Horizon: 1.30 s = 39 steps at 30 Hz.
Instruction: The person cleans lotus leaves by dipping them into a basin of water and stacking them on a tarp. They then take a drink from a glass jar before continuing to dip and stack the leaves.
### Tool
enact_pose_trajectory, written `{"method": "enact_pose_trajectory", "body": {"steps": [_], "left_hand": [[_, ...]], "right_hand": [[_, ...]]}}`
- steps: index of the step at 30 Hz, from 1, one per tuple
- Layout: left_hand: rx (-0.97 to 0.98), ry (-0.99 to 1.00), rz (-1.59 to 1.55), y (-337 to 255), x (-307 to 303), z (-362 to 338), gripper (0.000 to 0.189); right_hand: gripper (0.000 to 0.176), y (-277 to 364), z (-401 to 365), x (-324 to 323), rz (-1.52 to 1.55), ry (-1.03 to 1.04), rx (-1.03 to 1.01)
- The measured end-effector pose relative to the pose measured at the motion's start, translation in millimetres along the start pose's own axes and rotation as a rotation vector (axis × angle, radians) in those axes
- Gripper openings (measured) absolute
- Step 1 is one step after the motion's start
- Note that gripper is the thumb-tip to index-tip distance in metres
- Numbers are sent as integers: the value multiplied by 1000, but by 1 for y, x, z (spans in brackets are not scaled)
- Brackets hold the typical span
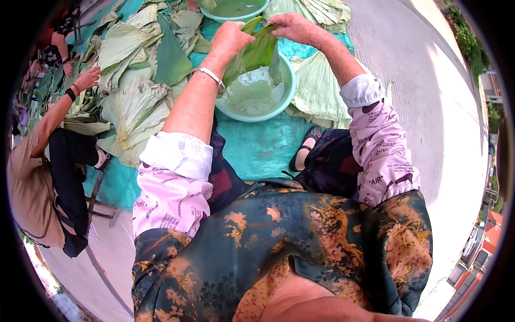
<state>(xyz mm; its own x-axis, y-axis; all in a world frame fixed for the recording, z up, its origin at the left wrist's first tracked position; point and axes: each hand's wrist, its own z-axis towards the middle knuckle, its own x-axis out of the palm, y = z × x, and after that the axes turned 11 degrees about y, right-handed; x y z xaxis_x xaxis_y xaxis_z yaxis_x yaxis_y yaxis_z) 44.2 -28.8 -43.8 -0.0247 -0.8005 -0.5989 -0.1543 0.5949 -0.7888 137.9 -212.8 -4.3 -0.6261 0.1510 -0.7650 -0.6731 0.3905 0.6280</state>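
A large wet green leaf hangs between my two hands above a pale green basin of water. My left hand pinches its upper left edge, with a bracelet at that wrist. On the other side, my right hand grips the upper right edge between thumb and fingers. The lower part of the leaf droops into the basin, and the water below it reflects light. Pale, dried-looking leaves lie spread to the right of the basin.
More flattened leaves cover the teal sheet on the left. A second basin of water stands beyond. At the left sits a co-worker, one hand reaching over leaves. Concrete pavement runs along the right.
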Motion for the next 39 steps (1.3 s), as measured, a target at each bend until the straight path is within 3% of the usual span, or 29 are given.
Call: {"method": "enact_pose_trajectory", "body": {"steps": [6,10,18,23,26,29,33,37,39], "left_hand": [[11,3,-19,7,4,10,34],[26,-22,-69,10,3,16,36],[45,-27,-122,5,-9,16,39],[57,-36,-169,5,-13,20,41],[76,-63,-149,7,-12,24,41],[117,-103,-161,9,-8,27,39],[88,-62,-231,0,-18,10,37],[89,-62,-358,4,-22,7,33],[99,-45,-452,4,-19,4,32]], "right_hand": [[27,-17,2,-2,157,-4,6],[38,-31,4,3,131,-74,7],[67,-42,1,32,-88,68,266],[60,-41,11,58,-119,-63,360],[45,-41,17,66,-100,-151,452],[31,-53,15,70,-86,-286,407],[26,-69,8,64,-186,-308,429],[21,-81,1,55,-94,-356,363],[21,-81,-1,50,124,-282,452]]}}
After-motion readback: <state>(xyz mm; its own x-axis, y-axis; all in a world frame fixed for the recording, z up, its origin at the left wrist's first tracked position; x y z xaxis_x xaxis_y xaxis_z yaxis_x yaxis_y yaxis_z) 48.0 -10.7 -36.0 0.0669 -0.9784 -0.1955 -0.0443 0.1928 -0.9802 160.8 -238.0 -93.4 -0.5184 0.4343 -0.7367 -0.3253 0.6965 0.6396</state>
